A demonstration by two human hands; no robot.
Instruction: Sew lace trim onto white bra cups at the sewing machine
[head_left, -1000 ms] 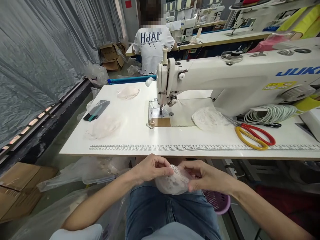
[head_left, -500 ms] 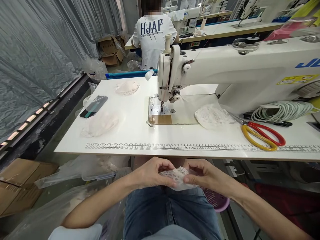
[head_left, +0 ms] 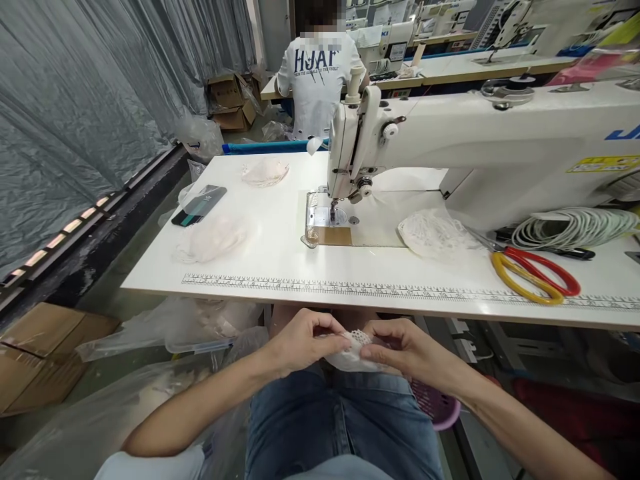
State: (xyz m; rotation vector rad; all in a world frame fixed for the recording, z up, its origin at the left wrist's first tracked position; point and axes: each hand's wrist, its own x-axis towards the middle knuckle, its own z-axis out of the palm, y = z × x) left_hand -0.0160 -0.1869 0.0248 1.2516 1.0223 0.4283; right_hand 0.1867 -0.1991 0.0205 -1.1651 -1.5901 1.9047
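Note:
Over my lap, just below the table's front edge, both hands pinch a small white lace piece [head_left: 356, 353]. My left hand [head_left: 300, 343] grips its left side with curled fingers. My right hand [head_left: 405, 353] grips its right side, thumb on top. The white sewing machine [head_left: 450, 147] stands on the white table [head_left: 280, 263] ahead, its needle plate [head_left: 325, 223] a forearm's length beyond my hands.
Pale fabric pieces [head_left: 210, 240] [head_left: 265, 172] and a phone [head_left: 199, 205] lie on the table's left. More lace [head_left: 435, 233], red and yellow scissors [head_left: 535, 273] and coiled cord [head_left: 575, 227] sit right. A purple basket [head_left: 437, 403] is by my right knee. Another person [head_left: 320, 73] works behind.
My hands have closed together on the lace piece, bunching it smaller and raising it slightly toward the table edge. The view has shifted a little to the left.

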